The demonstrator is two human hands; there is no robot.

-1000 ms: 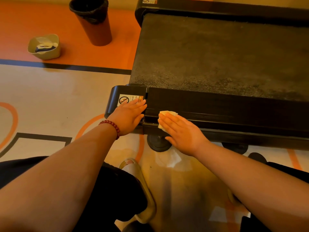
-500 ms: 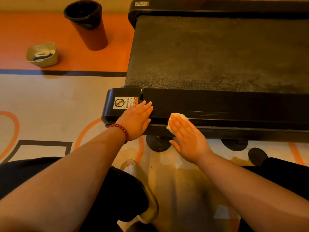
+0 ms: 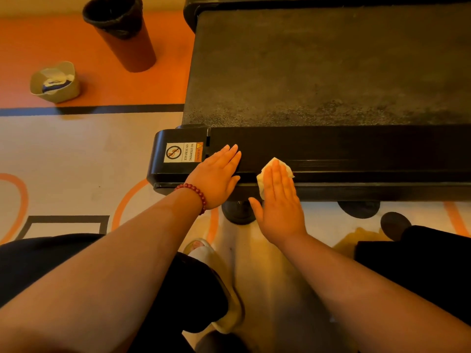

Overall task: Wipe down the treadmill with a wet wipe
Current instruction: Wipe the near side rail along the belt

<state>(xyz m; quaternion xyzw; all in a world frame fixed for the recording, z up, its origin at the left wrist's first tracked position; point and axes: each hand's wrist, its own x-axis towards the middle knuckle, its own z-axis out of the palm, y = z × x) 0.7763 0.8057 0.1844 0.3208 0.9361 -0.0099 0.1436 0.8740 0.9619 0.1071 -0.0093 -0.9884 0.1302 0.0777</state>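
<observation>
A black treadmill (image 3: 344, 149) lies across the top right, its grey belt (image 3: 318, 67) behind a glossy black side rail. My right hand (image 3: 279, 200) presses a crumpled white wet wipe (image 3: 285, 167) flat against the near rail with straight fingers. My left hand (image 3: 216, 179), with a red bead bracelet on the wrist, rests flat on the rail beside a warning sticker (image 3: 183, 152) on the end cap. Most of the wipe is hidden under my right fingers.
A dark red waste bin (image 3: 122, 31) with a black liner stands on the orange floor at top left. A small beige tub (image 3: 54, 81) holding a wipe pack sits left of it. My knees and a pale slipper (image 3: 211, 253) fill the bottom. Round treadmill feet (image 3: 237, 212) stand under the rail.
My right hand has slid the wipe to the right along the rail. The left hand has stayed flat near the sticker while the view shifted slightly.
</observation>
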